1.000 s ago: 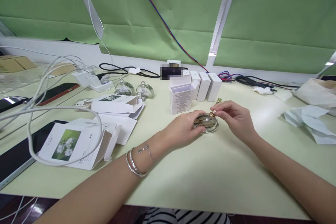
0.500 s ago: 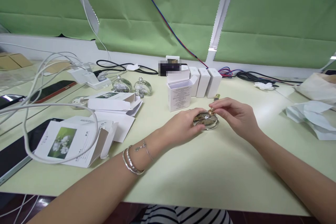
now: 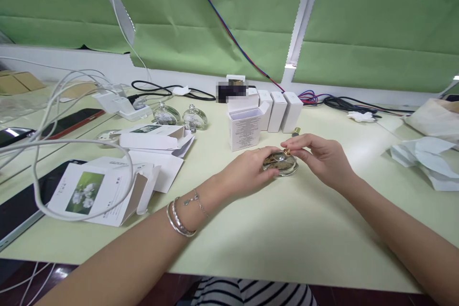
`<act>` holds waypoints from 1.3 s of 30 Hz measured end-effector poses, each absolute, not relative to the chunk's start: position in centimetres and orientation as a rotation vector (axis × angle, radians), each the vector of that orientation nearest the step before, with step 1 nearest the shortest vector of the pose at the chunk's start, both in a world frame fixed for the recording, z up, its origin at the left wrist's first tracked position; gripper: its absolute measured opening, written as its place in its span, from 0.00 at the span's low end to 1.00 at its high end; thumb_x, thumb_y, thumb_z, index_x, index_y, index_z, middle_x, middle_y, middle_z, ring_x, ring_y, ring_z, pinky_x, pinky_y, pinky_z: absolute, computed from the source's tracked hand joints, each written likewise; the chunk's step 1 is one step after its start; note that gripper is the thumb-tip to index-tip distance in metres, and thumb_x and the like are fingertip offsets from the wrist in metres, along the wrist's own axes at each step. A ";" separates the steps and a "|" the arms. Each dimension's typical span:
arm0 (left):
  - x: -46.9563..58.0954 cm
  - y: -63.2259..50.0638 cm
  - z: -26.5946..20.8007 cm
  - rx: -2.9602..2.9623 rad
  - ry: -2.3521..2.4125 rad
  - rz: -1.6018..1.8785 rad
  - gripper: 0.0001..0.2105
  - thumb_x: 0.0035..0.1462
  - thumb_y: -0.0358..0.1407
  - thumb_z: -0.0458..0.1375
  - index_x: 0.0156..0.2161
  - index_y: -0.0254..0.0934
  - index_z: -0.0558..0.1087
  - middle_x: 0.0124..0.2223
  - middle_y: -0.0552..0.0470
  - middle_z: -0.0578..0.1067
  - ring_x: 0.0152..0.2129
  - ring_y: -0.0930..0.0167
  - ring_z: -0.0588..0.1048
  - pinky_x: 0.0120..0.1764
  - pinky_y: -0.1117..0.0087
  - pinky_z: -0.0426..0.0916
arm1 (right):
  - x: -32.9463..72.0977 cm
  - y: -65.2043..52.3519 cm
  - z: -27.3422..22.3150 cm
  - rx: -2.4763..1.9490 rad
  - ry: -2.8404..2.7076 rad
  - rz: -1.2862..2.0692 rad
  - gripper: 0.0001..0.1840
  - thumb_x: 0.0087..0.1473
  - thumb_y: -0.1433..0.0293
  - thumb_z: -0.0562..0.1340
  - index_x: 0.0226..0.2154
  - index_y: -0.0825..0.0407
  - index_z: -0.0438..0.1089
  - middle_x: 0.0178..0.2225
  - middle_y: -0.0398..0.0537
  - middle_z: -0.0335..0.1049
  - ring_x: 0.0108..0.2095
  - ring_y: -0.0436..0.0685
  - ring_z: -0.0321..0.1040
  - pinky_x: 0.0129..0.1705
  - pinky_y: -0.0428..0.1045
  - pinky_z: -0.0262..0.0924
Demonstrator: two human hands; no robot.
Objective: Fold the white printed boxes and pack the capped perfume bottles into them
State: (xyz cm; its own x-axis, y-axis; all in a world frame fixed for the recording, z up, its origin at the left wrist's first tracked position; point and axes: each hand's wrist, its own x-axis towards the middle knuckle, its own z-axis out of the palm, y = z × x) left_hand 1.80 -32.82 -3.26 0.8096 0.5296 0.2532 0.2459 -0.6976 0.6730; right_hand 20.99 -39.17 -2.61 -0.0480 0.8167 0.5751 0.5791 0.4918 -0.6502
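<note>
A round, flattened glass perfume bottle (image 3: 287, 169) stands on the table, with my left hand (image 3: 249, 169) closed round its left side. At its neck, my right hand (image 3: 319, 155) pinches a small gold collar (image 3: 287, 151) between thumb and fingertips. Whether that collar sits tight on the neck I cannot tell. Just behind my right fingers lies a small gold cap (image 3: 296, 131) with a dark lower part. Behind my left hand an opened white box (image 3: 245, 131) stands upright, its flap raised and small print on its front.
White boxes (image 3: 292, 112) stand in a row at the back. Two clear bottles (image 3: 194, 117) stand left of them. Opened flower-printed cartons (image 3: 96, 193), looping white cables (image 3: 36, 172) and phones lie on the left. Crumpled white paper (image 3: 428, 160) is at the right.
My right fingertips have shifted slightly left over the bottle's neck, still pinching the gold collar. More of the gold cap behind them shows. My left hand keeps its hold on the bottle.
</note>
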 end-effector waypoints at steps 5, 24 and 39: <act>1.8 -32.9 -3.1 2.330 0.594 0.566 0.20 0.55 0.33 0.54 0.53 0.41 0.65 0.43 0.51 0.75 0.29 0.70 0.73 0.33 0.68 0.68 | 20.6 -39.0 -2.4 -1.195 -1.780 0.199 0.05 0.54 0.71 0.58 0.28 0.48 0.68 0.33 0.46 0.77 0.38 0.58 0.75 0.40 0.56 0.71; 1.7 -32.7 -3.4 2.336 0.593 0.548 0.20 0.56 0.36 0.54 0.54 0.43 0.63 0.41 0.53 0.75 0.28 0.72 0.72 0.32 0.69 0.67 | 21.0 -38.7 -2.1 -1.106 -1.969 -0.033 0.10 0.54 0.77 0.54 0.29 0.47 0.67 0.35 0.46 0.76 0.35 0.54 0.74 0.35 0.51 0.70; 1.8 -32.6 -3.3 2.351 0.590 0.549 0.20 0.55 0.34 0.54 0.55 0.41 0.64 0.40 0.52 0.75 0.27 0.72 0.72 0.31 0.71 0.65 | 21.1 -38.2 -2.1 -1.112 -1.868 0.226 0.06 0.52 0.75 0.59 0.26 0.49 0.66 0.32 0.45 0.76 0.36 0.55 0.74 0.38 0.51 0.69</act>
State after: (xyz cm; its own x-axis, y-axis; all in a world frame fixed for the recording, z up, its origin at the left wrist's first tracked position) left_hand 1.81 -32.60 -3.26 0.8117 0.5371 0.2294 0.2677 -0.6912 0.6712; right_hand 21.07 -38.23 -2.09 -0.1687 0.7702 0.6151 0.6015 0.5749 -0.5548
